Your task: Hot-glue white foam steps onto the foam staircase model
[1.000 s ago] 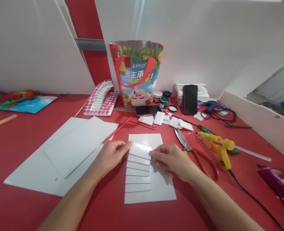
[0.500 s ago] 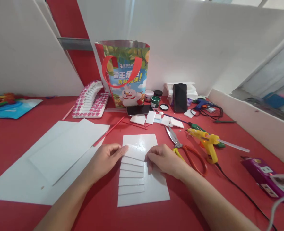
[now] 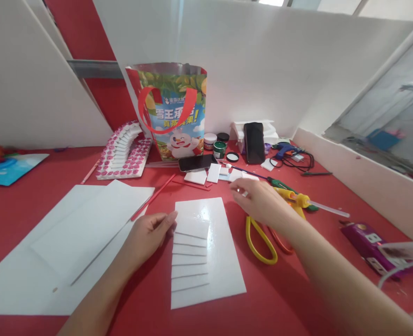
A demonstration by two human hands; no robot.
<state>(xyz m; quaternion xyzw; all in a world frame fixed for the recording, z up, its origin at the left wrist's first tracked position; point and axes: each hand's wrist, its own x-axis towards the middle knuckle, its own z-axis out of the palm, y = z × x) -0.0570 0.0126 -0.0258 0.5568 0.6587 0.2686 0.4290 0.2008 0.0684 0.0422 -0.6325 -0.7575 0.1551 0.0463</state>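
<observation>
My left hand [image 3: 153,233] is closed at the upper left edge of a white foam board [image 3: 223,266], thumb on top and fingers curled at its side. White strips [image 3: 190,268] lie overlapped like steps down the board's left half. My right hand [image 3: 251,196] hovers right of the board's top corner, fingers curled together; what they hold, if anything, I cannot make out. Beneath that hand are the snips, with a yellow handle [image 3: 262,256] and a red handle [image 3: 283,245] showing; the hand covers their blades. Small white pieces [image 3: 213,172] lie just beyond.
A yellow glue gun [image 3: 302,200] and purple box [image 3: 367,245] are at the right. Large white sheets [image 3: 87,233] cover the left. Behind stand a printed bag [image 3: 178,116], paint jars [image 3: 219,150], a propped phone [image 3: 254,142] and a pink-dotted stepped model [image 3: 122,154].
My right hand has left the strips and moved up and right, over the snips' blades. My left hand still holds the board's edge. The view has shifted slightly.
</observation>
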